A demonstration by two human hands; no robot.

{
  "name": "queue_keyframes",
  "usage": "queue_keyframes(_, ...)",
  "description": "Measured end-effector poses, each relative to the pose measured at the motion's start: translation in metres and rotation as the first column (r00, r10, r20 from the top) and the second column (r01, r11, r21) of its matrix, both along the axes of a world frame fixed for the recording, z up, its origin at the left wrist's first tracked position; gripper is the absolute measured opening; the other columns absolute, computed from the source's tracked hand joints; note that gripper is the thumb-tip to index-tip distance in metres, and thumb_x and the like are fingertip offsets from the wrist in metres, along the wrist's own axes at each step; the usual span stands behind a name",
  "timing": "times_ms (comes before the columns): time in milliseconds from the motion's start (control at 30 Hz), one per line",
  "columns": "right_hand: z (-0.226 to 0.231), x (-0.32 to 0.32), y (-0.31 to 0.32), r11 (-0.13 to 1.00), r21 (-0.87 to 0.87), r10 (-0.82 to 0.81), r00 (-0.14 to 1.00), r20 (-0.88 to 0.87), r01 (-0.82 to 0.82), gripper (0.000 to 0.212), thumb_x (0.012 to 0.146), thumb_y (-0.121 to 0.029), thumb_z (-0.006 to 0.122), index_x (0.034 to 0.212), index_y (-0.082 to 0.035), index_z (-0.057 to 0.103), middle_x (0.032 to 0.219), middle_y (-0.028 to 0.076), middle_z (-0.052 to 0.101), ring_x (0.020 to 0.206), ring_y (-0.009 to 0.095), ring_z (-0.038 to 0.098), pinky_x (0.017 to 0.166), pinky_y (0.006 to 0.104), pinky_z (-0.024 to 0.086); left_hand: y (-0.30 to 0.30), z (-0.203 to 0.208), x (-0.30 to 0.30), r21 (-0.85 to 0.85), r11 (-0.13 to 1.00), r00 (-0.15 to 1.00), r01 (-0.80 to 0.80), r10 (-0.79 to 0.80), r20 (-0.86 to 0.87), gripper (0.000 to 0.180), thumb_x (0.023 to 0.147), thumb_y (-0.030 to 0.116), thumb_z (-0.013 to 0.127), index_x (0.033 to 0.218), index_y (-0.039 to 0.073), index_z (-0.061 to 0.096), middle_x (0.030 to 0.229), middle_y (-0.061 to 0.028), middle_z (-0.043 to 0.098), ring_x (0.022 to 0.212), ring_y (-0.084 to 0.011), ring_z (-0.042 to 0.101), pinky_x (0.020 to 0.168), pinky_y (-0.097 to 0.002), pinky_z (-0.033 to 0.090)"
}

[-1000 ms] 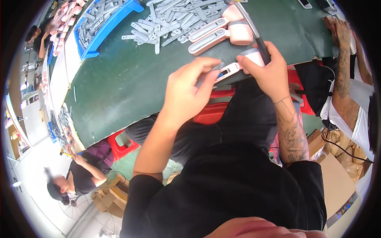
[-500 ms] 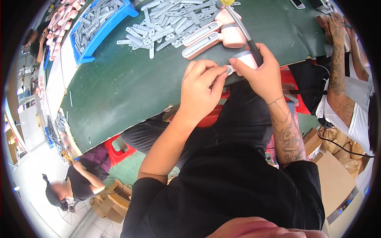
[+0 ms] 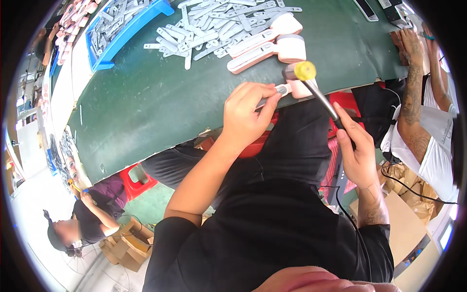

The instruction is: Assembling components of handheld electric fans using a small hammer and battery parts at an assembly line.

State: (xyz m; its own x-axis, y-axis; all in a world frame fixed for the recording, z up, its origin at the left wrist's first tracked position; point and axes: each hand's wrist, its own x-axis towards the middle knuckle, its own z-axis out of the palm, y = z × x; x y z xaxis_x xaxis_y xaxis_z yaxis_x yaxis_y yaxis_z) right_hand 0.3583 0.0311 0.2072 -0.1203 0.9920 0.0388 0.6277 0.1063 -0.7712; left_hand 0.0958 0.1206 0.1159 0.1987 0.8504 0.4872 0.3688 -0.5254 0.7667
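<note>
Near the middle of the near edge of the green table point(image 3: 155, 107), the left hand point(image 3: 249, 109) has its thumb and fingers pinched on the handle of a pink unit point(image 3: 300, 90), a grey tip point(image 3: 281, 90) showing at the fingertips. The right hand point(image 3: 359, 151), out past that edge, holds the dark grip of a hammer point(image 3: 321, 100), fingers closed round it. The yellow-faced hammer head is over the unit's cup; I cannot tell whether they touch. Just beyond, 2 other units point(image 3: 253, 57) lie side by side, a narrow strip of surface separating them from the left hand. A pile of grey strips point(image 3: 209, 31) spreads past these toward the far edge, with a blue bin point(image 3: 134, 30) by the left edge. Wide room opens from the left hand to the left edge, and another broad stretch from the 2 units toward a co-worker's hand point(image 3: 411, 45) at the right end, near a phone point(image 3: 366, 9).
</note>
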Motion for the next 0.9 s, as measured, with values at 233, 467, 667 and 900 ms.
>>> queue_keyframes(233,0.003,0.001,0.005,0.999,-0.026,-0.024,0.993,0.12,0.027,0.049,0.106,0.0,0.062,0.154,-0.008,0.062,0.101,0.018,0.071,0.086,0.032,0.068,0.084,0.037,0.055,0.0,-0.002,-0.001,-0.019,1.0,1.0,-0.005,0.005,0.003,0.012,0.089,0.002,0.085,0.093,-0.001,0.074,0.097,-0.0148,0.08,0.09,-0.0289,0.078,0.081,-0.037,0.061)
queue_keyframes(467,0.001,-0.002,-0.002,0.986,-0.166,0.066,0.972,0.226,-0.029,0.05,0.108,-0.003,0.062,0.157,-0.004,0.058,0.105,0.013,0.072,0.078,0.024,0.061,0.078,0.0308,0.053,0.001,-0.005,-0.001,-0.027,1.0,1.0,-0.008,0.008,0.019,0.015,0.089,0.004,0.086,0.099,0.0,0.076,0.101,-0.0152,0.079,0.089,-0.0292,0.077,0.08,-0.037,0.061)
queue_keyframes(667,0.007,0.0,-0.01,0.989,0.023,-0.147,0.989,0.008,0.147,0.048,0.11,-0.005,0.06,0.158,0.0,0.056,0.128,0.009,0.073,0.095,0.01,0.063,0.087,0.0243,0.052,-0.013,0.009,-0.033,0.0,0.995,0.969,-0.099,0.097,-0.226,0.058,0.073,0.024,0.1,0.121,0.005,0.075,0.109,-0.0123,0.077,0.099,-0.0318,0.072,0.092,-0.0427,0.057)
queue_keyframes(900,-0.027,-0.011,0.012,0.95,-0.048,-0.313,0.943,-0.116,0.31,0.07,0.092,-0.004,0.086,0.156,-0.001,0.058,0.131,0.002,0.069,0.098,0.004,0.057,0.083,0.0195,0.049,-0.001,0.001,-0.035,0.123,0.977,0.935,-0.172,0.201,-0.292,0.055,0.071,0.026,0.1,0.117,0.01,0.076,0.108,-0.0057,0.075,0.104,-0.0303,0.067,0.093,-0.0418,0.051)
